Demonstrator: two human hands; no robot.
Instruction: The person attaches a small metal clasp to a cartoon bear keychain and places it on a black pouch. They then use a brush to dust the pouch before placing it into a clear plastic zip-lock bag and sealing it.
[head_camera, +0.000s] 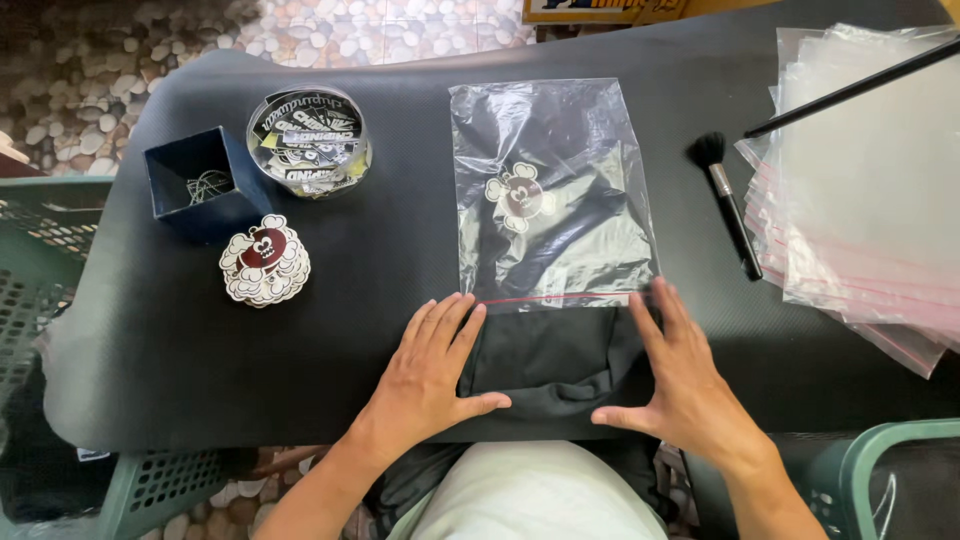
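- Your left hand (425, 375) lies flat and open on the bench (330, 320), fingers spread, pressing the left edge of the folded black garment (545, 360); it holds nothing
- Your right hand (680, 385) is also flat and open, fingers spread, at the right edge of the same garment; its fingertips touch the lower corner of the clear plastic bag (550, 190)
- Between both hands the garment is partly inside the bag; its lower part sticks out of the bag's opening toward you; the bag has a red strip along that opening, and a round pale and dark red print shows through the plastic
- Left of the bag stand a round clear container (308, 140) with stickers inside and a small dark blue box (195, 185); just beside the box lies a stack of cloud-shaped stickers (264, 260)
- Right of the bag lies a black brush (728, 205); further right is a pile of empty clear bags (865, 180) with a thin black rod (850, 90) across it
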